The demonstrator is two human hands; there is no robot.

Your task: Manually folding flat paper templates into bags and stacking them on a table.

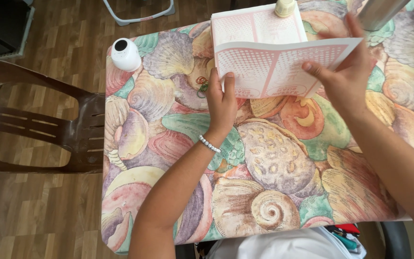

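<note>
Over a shell-patterned tablecloth [274,158], a pink-and-white printed sheet [283,69] is lifted off a matching stack [257,26] at the far edge. The left hand [221,103] pinches its lower left corner, fingers closed; the right hand [343,79] grips its right edge, thumb on top.

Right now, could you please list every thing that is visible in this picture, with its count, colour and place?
Folded sheet: one, white with pink grid print, held above the table's far side.
Paper stack: one, same pink print, at the far edge.
Small bottle: one, cream, standing on the stack.
Round device: one, white with dark top, far left corner.
Metal cylinder: one, silver, far right.
Table: one, seashell-pattern cover.
Chair: one, brown plastic, left of table.
Bracelet: one, white beads, left wrist.
Left hand: grips the sheet's lower left edge.
Right hand: grips its right edge.
</note>
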